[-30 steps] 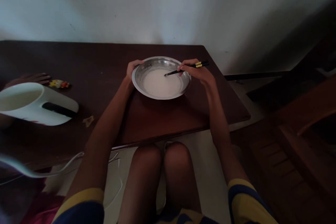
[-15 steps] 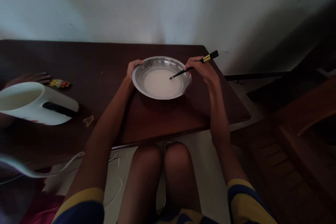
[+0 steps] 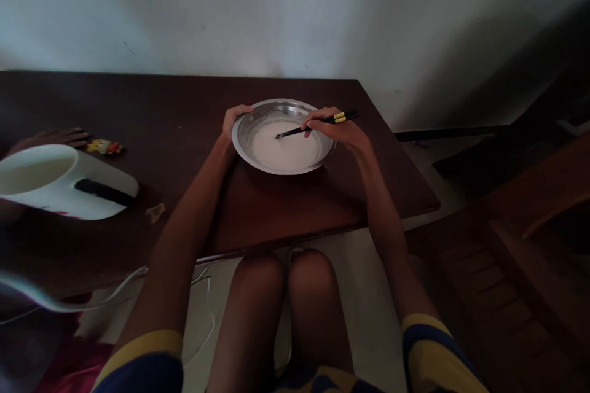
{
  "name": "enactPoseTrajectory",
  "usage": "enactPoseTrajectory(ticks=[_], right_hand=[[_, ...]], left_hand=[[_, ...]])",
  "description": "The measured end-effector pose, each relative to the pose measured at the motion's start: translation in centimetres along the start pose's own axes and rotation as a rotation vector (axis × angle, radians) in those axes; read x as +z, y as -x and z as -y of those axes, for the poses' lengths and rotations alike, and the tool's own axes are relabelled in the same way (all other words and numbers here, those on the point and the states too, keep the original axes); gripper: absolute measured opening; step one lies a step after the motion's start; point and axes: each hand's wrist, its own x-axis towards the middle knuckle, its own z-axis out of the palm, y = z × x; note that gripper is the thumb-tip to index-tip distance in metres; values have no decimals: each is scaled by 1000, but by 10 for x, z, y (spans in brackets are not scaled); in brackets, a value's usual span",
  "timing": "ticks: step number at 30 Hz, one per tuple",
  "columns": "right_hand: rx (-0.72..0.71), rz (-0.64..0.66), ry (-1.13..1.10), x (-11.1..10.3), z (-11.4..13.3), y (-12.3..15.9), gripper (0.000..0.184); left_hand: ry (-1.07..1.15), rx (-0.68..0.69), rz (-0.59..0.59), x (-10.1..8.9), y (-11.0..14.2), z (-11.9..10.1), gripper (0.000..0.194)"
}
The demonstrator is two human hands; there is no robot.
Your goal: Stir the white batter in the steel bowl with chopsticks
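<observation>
A round steel bowl holding white liquid stands on the dark wooden table in front of me. My left hand grips the bowl's left rim. My right hand is closed on black chopsticks with yellow bands near the top. The chopsticks lie nearly level over the bowl, and their tips dip into the white liquid near its middle left.
A white hand mixer lies on its side at the table's left, its white cord hanging below. Another person's hand rests beside a small yellow toy. Wooden furniture stands to the right.
My right hand swung the chopsticks from the bowl's right side across to the left, and their tips moved through the liquid. The left hand and the bowl stayed put.
</observation>
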Motion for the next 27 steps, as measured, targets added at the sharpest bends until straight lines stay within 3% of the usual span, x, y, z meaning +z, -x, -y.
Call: enactPoseTrajectory(ticks=[9, 12, 20, 23, 27], right_hand=[[92, -281, 6, -17, -5, 7, 32], [79, -235, -44, -18, -1, 9, 35], [3, 85, -69, -3, 14, 9, 23], [3, 60, -19, 1, 8, 5, 14], [32, -84, 31, -4, -8, 2, 11]], left_hand=[[67, -36, -41, 3, 2, -1, 33], [47, -29, -47, 1, 0, 0, 30], [28, -25, -76, 1, 1, -2, 31], [21, -18, -73, 2, 2, -2, 35], [24, -21, -58, 2, 1, -1, 36]])
